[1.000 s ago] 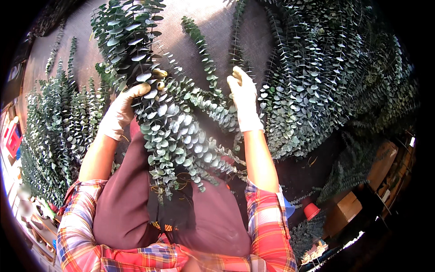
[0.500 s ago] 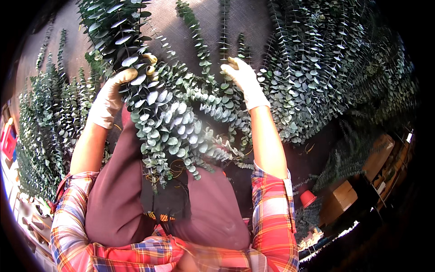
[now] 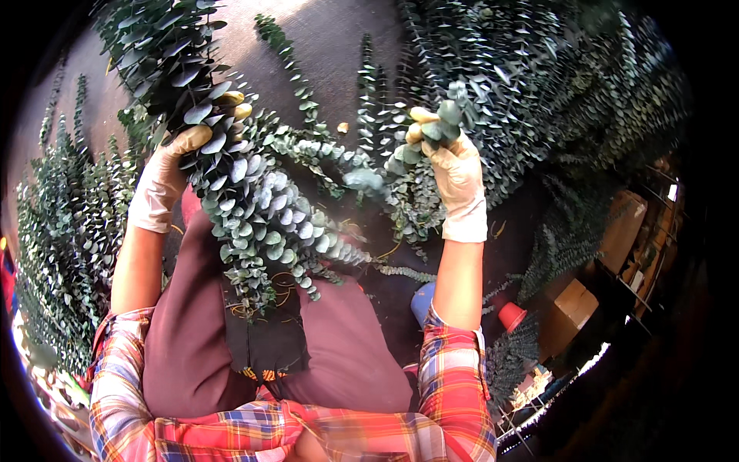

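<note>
Gloved in white with yellowed fingertips, my left hand [image 3: 192,138] is wrapped round a thick bunch of eucalyptus stems [image 3: 254,185]. The bunch slants from the upper left down over my knees, its round grey-green leaves hiding part of the fingers. To the right, my right hand [image 3: 450,165], in a matching glove, is closed on a eucalyptus sprig [image 3: 446,122] whose leaves show above and beside the fingers. It is apart from the bunch, in front of a large heap of eucalyptus [image 3: 516,100] at the upper right.
More eucalyptus branches [image 3: 69,223] lie at the left. Single sprigs rest on the dark surface [image 3: 339,85] ahead. A red pot [image 3: 511,316], a blue rounded object [image 3: 422,302] and cardboard boxes [image 3: 573,304] are at the lower right.
My right hand has closed on a eucalyptus sprig and moved right and slightly nearer. The left hand keeps its hold on the bunch, and the whole view has shifted a little.
</note>
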`<control>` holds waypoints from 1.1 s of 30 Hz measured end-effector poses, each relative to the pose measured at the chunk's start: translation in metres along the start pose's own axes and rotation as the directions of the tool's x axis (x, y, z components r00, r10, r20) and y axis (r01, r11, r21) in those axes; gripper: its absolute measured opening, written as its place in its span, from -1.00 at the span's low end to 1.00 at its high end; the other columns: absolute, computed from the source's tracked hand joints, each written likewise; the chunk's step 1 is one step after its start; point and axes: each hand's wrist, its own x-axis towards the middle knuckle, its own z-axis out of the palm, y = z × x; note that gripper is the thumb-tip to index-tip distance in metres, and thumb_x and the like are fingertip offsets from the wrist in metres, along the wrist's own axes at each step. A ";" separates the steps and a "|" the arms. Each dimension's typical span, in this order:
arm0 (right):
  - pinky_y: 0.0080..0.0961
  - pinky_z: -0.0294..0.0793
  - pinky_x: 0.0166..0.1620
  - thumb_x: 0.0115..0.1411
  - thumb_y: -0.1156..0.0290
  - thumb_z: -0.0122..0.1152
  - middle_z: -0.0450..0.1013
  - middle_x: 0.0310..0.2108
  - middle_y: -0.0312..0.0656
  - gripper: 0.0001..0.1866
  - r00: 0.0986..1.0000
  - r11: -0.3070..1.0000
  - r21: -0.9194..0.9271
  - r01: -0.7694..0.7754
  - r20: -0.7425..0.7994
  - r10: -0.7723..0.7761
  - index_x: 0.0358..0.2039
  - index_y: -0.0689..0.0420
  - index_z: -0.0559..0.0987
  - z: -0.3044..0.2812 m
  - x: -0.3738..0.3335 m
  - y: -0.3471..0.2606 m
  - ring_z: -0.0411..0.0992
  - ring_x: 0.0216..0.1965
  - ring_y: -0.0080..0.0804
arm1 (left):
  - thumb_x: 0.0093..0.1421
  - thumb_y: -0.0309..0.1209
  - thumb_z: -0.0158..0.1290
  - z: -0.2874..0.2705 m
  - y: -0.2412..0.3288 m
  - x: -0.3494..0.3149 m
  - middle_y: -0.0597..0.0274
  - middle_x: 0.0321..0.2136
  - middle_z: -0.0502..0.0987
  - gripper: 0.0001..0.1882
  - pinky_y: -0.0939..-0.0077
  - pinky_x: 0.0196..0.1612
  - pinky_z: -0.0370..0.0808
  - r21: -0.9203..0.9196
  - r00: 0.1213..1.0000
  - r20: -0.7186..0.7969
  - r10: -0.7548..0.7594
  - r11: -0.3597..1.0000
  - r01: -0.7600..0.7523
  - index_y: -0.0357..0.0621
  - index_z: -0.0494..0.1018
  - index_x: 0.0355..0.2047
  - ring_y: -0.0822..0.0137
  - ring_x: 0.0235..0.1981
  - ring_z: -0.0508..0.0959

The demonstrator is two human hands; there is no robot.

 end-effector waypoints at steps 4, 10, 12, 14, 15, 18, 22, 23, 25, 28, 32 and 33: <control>-0.46 0.45 -0.07 0.03 0.38 0.34 0.56 -0.29 -0.17 -0.71 0.979 0.985 -0.166 -0.039 -0.204 0.004 -0.25 0.27 0.61 0.012 -0.067 -0.029 0.50 -0.24 -0.42 | 0.12 -0.43 0.16 0.036 0.015 -0.009 0.10 -0.02 0.54 -0.45 0.41 0.08 0.46 0.094 0.997 0.057 0.059 0.993 -0.065 -0.30 0.36 0.13 0.26 -0.02 0.54; -0.55 0.40 -0.19 0.11 0.39 0.21 0.47 -0.36 -0.34 -0.85 0.949 0.965 -0.259 0.037 -0.293 -0.115 -0.30 0.12 0.52 0.055 -0.140 -0.047 0.38 -0.35 -0.61 | 0.13 -0.37 0.22 0.074 0.014 -0.037 0.23 -0.10 0.56 -0.51 0.46 0.02 0.47 0.440 0.959 0.277 0.053 0.881 -0.175 -0.22 0.40 0.06 0.41 -0.11 0.52; -0.53 0.41 -0.21 0.15 0.41 0.15 0.43 -0.35 -0.33 -0.89 0.922 0.991 -0.046 0.129 -0.363 -0.137 -0.29 0.08 0.47 0.068 -0.164 -0.038 0.38 -0.34 -0.56 | 0.17 -0.41 0.18 0.121 0.018 -0.060 0.26 -0.04 0.49 -0.57 0.50 0.01 0.45 0.491 0.918 0.390 0.078 0.825 -0.279 -0.18 0.39 0.05 0.46 -0.06 0.46; -0.46 0.47 -0.27 0.16 0.42 0.13 0.47 -0.34 -0.27 -0.88 0.912 0.986 0.012 0.169 -0.381 -0.152 -0.27 0.08 0.50 0.048 -0.197 -0.008 0.46 -0.34 -0.44 | 0.18 -0.43 0.16 0.175 0.016 -0.078 0.25 -0.02 0.47 -0.57 0.50 0.01 0.45 0.456 0.831 0.550 0.080 0.805 -0.379 -0.17 0.38 0.07 0.45 -0.05 0.44; -0.42 0.51 -0.29 0.16 0.43 0.11 0.49 -0.33 -0.24 -0.87 0.923 0.982 0.041 0.185 -0.349 -0.160 -0.26 0.08 0.51 0.046 -0.197 0.008 0.49 -0.34 -0.38 | 0.19 -0.43 0.15 0.190 0.024 -0.092 0.25 -0.01 0.46 -0.57 0.51 0.00 0.44 0.457 0.800 0.593 0.086 0.783 -0.423 -0.16 0.37 0.07 0.45 -0.05 0.43; -0.38 0.54 -0.32 0.14 0.44 0.11 0.51 -0.34 -0.20 -0.87 0.948 0.980 0.058 0.188 -0.272 -0.166 -0.28 0.07 0.52 0.063 -0.205 0.023 0.53 -0.35 -0.30 | 0.20 -0.46 0.13 0.220 0.042 -0.135 0.23 0.03 0.42 -0.56 0.52 0.00 0.43 0.450 0.727 0.683 0.078 0.739 -0.502 -0.15 0.36 0.09 0.45 -0.03 0.41; -0.37 0.53 -0.33 0.09 0.44 0.14 0.51 -0.38 -0.18 -0.89 0.958 0.975 -0.086 0.205 -0.185 -0.218 -0.34 0.07 0.54 0.098 -0.233 0.004 0.53 -0.37 -0.28 | 0.16 -0.48 0.16 0.237 0.050 -0.185 0.20 0.05 0.41 -0.50 0.51 -0.01 0.43 0.476 0.641 0.767 0.034 0.639 -0.604 -0.16 0.33 0.12 0.41 -0.04 0.41; -0.37 0.53 -0.33 0.08 0.44 0.14 0.51 -0.39 -0.17 -0.90 0.958 0.967 -0.146 0.208 -0.169 -0.232 -0.35 0.06 0.54 0.102 -0.242 -0.002 0.53 -0.37 -0.27 | 0.14 -0.48 0.19 0.242 0.048 -0.194 0.19 0.04 0.42 -0.48 0.49 -0.02 0.43 0.477 0.613 0.790 0.022 0.607 -0.636 -0.17 0.33 0.12 0.39 -0.06 0.42; -0.36 0.52 -0.34 0.05 0.44 0.16 0.51 -0.41 -0.17 -0.91 0.956 0.933 -0.292 0.213 -0.134 -0.260 -0.38 0.06 0.55 0.111 -0.262 -0.010 0.52 -0.38 -0.26 | 0.12 -0.46 0.21 0.244 0.041 -0.217 0.20 0.02 0.44 -0.48 0.49 -0.02 0.44 0.484 0.588 0.809 -0.012 0.582 -0.654 -0.17 0.34 0.10 0.39 -0.07 0.43; -0.35 0.52 -0.34 0.01 0.44 0.17 0.50 -0.44 -0.15 -0.92 0.949 0.779 -0.580 0.238 -0.033 -0.315 -0.42 0.05 0.56 0.120 -0.280 -0.017 0.52 -0.40 -0.24 | 0.10 -0.42 0.24 0.244 0.028 -0.238 0.21 -0.02 0.47 -0.48 0.48 -0.03 0.45 0.485 0.576 0.817 -0.033 0.580 -0.655 -0.16 0.37 0.08 0.39 -0.09 0.45; -0.34 0.51 -0.35 -0.04 0.44 0.20 0.50 -0.48 -0.14 -0.94 0.888 0.247 -0.899 0.361 0.252 -0.384 -0.48 0.05 0.57 0.124 -0.284 -0.023 0.52 -0.42 -0.22 | 0.06 -0.38 0.28 0.237 0.018 -0.250 0.22 -0.06 0.50 -0.47 0.47 -0.05 0.46 0.491 0.593 0.805 -0.010 0.572 -0.657 -0.15 0.40 0.05 0.39 -0.11 0.47; -0.34 0.51 -0.35 -0.05 0.44 0.20 0.50 -0.49 -0.13 -0.94 0.865 0.103 -0.916 0.388 0.323 -0.383 -0.50 0.05 0.58 0.121 -0.282 -0.024 0.52 -0.42 -0.21 | 0.05 -0.37 0.29 0.237 0.014 -0.250 0.23 -0.08 0.51 -0.47 0.47 -0.05 0.46 0.488 0.599 0.801 0.003 0.576 -0.656 -0.15 0.41 0.04 0.39 -0.12 0.48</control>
